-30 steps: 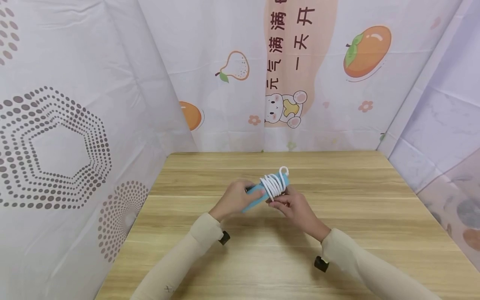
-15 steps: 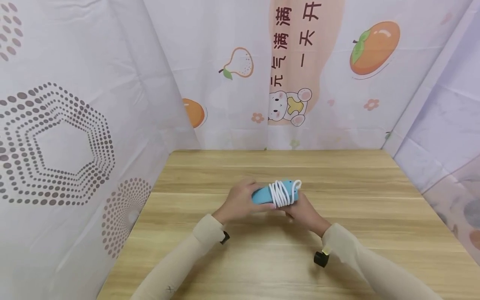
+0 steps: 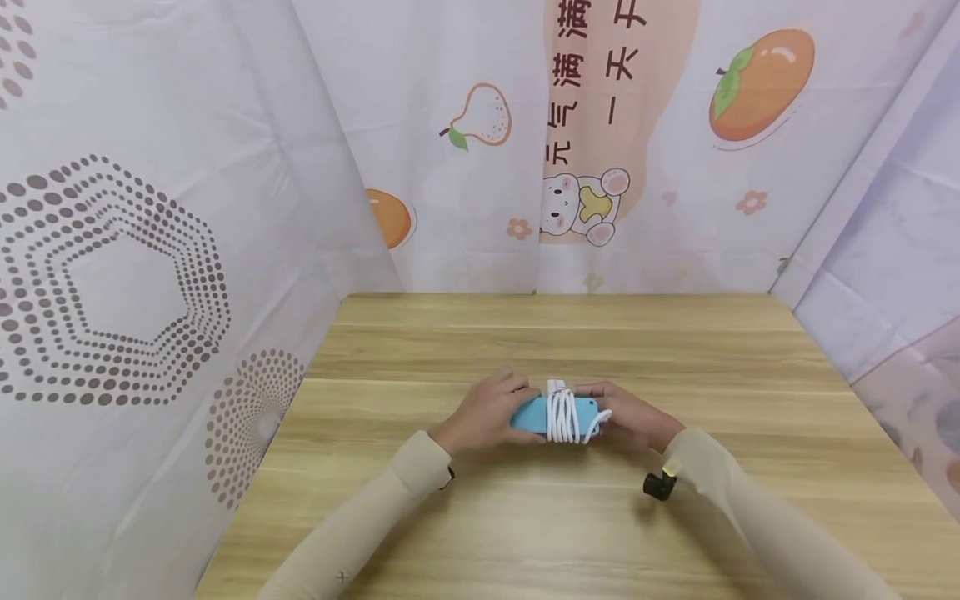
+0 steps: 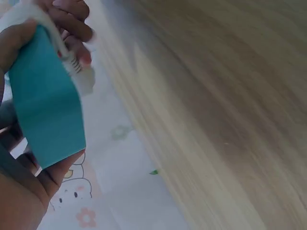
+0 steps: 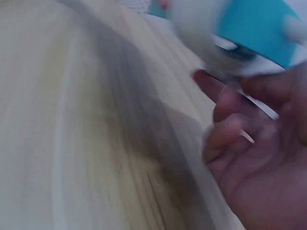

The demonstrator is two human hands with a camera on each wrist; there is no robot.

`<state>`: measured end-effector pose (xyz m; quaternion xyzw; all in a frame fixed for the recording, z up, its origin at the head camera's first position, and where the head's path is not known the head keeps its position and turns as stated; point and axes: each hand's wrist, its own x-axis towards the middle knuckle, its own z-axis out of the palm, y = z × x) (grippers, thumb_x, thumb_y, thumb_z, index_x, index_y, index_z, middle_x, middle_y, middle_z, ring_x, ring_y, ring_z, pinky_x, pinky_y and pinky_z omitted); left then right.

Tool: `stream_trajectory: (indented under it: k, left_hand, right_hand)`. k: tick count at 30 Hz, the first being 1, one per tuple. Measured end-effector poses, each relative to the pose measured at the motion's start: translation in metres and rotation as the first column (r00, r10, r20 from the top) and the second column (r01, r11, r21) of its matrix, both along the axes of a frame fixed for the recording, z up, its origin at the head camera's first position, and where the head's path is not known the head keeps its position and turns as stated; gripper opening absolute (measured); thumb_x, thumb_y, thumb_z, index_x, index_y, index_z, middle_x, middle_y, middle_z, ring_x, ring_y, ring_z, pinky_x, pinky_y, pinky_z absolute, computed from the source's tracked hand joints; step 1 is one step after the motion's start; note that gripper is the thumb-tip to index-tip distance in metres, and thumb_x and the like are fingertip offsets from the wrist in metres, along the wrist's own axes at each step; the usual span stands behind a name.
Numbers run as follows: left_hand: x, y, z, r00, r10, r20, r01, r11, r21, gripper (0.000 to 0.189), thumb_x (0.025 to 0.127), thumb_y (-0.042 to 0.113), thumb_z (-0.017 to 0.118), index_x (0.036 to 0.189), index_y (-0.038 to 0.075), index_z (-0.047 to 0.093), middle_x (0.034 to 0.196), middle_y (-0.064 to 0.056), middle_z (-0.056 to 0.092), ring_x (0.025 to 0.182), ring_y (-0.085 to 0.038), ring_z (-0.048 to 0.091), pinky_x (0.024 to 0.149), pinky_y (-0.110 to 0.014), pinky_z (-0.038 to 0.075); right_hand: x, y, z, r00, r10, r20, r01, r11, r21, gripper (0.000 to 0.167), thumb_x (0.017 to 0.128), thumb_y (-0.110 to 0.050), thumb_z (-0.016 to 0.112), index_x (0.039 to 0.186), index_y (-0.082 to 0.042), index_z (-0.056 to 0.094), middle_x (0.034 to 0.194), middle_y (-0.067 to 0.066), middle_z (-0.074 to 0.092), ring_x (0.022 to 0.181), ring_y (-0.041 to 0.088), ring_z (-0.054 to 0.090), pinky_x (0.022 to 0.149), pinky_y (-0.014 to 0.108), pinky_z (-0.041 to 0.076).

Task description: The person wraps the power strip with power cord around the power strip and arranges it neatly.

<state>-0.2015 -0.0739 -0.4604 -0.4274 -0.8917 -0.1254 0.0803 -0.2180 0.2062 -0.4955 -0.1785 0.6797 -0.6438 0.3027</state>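
Table (image 3: 525, 333) open, curtains (image 3: 187, 208) left, back, right

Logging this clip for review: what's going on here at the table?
A person holds a blue block wound with a white cord just above a wooden table. The left hand grips its left end; the right hand holds the right end by the coils. A loose loop of cord sticks out on the right.

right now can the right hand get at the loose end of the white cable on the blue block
Probably yes. The right hand already holds the wrapped end of the blue block, and the white cable has a loose loop beside its fingers, nothing between them.
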Motion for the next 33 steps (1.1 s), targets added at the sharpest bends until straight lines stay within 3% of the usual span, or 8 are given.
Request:
stream_trajectory:
  k: [1, 2, 6, 11, 17, 22, 28, 33]
  left_hand:
    - [0.000, 0.000, -0.002, 1.000, -0.014, -0.019, 0.013, 1.000, -0.022, 0.068, 0.082, 0.059, 0.081, 0.131, 0.014, 0.069, 0.114, 0.004, 0.060, 0.101, -0.013, 0.049, 0.080, -0.025, 0.045]
    - [0.000, 0.000, -0.004, 0.999, -0.026, -0.041, 0.024, 0.999, -0.045, 0.068, 0.081, 0.060, 0.081, 0.131, 0.015, 0.069, 0.114, 0.004, 0.061, 0.101, -0.013, 0.049, 0.081, -0.026, 0.045]
    - [0.000, 0.004, -0.008, 0.992, -0.066, -0.106, 0.053, 0.990, -0.127, 0.067, 0.081, 0.063, 0.080, 0.128, 0.017, 0.070, 0.114, 0.006, 0.062, 0.096, -0.014, 0.048, 0.081, -0.029, 0.043]
    - [0.003, 0.010, -0.014, 0.993, -0.039, -0.113, 0.017, 0.982, -0.188, 0.064, 0.081, 0.066, 0.078, 0.123, 0.017, 0.072, 0.111, 0.006, 0.062, 0.092, -0.013, 0.045, 0.075, -0.026, 0.041]
    - [0.004, 0.011, -0.023, 1.000, 0.013, -0.013, -0.015, 0.986, -0.165, 0.072, 0.078, 0.070, 0.078, 0.122, 0.014, 0.072, 0.107, 0.005, 0.060, 0.089, -0.012, 0.045, 0.070, -0.022, 0.040]
    - [0.009, 0.012, -0.033, 0.995, 0.038, 0.090, -0.025, 0.990, -0.141, 0.071, 0.076, 0.073, 0.077, 0.116, 0.014, 0.071, 0.104, 0.006, 0.054, 0.087, -0.011, 0.045, 0.063, -0.020, 0.040]
    - [0.010, 0.012, -0.030, 0.984, 0.075, 0.158, -0.057, 0.991, -0.119, 0.069, 0.080, 0.071, 0.075, 0.116, 0.012, 0.070, 0.103, 0.006, 0.053, 0.090, -0.009, 0.046, 0.065, -0.020, 0.042]
    - [0.009, 0.012, -0.025, 0.984, 0.076, 0.162, -0.053, 0.989, -0.141, 0.073, 0.082, 0.072, 0.071, 0.120, 0.009, 0.068, 0.098, 0.004, 0.049, 0.088, -0.011, 0.045, 0.065, -0.021, 0.040]
  right_hand:
    - [-0.001, -0.001, 0.001, 0.993, -0.026, 0.118, 0.028, 0.999, -0.016, 0.042, 0.106, -0.015, 0.046, 0.145, -0.004, 0.057, 0.121, 0.005, 0.070, 0.096, 0.016, 0.065, 0.082, 0.033, 0.054]
    - [-0.002, -0.002, 0.002, 0.986, -0.034, 0.160, 0.035, 0.999, -0.004, 0.043, 0.106, -0.020, 0.046, 0.144, -0.004, 0.058, 0.122, 0.006, 0.068, 0.099, 0.018, 0.063, 0.083, 0.035, 0.053]
    - [-0.001, -0.012, 0.006, 0.983, -0.020, 0.183, 0.011, 0.999, 0.051, 0.041, 0.108, -0.035, 0.049, 0.134, -0.007, 0.064, 0.124, 0.010, 0.063, 0.105, 0.024, 0.060, 0.084, 0.039, 0.053]
    - [0.001, -0.024, 0.008, 0.999, -0.039, 0.032, 0.035, 0.991, 0.129, 0.025, 0.102, -0.027, 0.067, 0.113, -0.005, 0.062, 0.114, 0.012, 0.063, 0.092, 0.022, 0.061, 0.073, 0.034, 0.055]
    - [0.003, -0.030, 0.006, 0.993, -0.074, -0.089, 0.092, 0.970, 0.223, 0.027, 0.104, -0.031, 0.064, 0.109, -0.007, 0.054, 0.118, 0.014, 0.062, 0.097, 0.026, 0.063, 0.078, 0.037, 0.052]
    - [0.012, -0.034, 0.002, 0.975, -0.052, -0.218, 0.120, 0.941, 0.315, 0.022, 0.106, -0.033, 0.060, 0.111, -0.012, 0.058, 0.126, 0.013, 0.064, 0.113, 0.028, 0.063, 0.087, 0.040, 0.050]
    - [0.009, -0.026, 0.022, 0.928, -0.033, -0.370, 0.214, 0.863, 0.458, 0.022, 0.105, -0.038, 0.061, 0.110, -0.018, 0.070, 0.112, 0.003, 0.067, 0.098, 0.021, 0.060, 0.082, 0.038, 0.049]
    - [0.004, -0.012, 0.036, 0.916, -0.096, -0.390, 0.270, 0.865, 0.423, 0.021, 0.104, -0.029, 0.064, 0.112, -0.011, 0.071, 0.115, 0.008, 0.066, 0.094, 0.023, 0.061, 0.077, 0.038, 0.052]
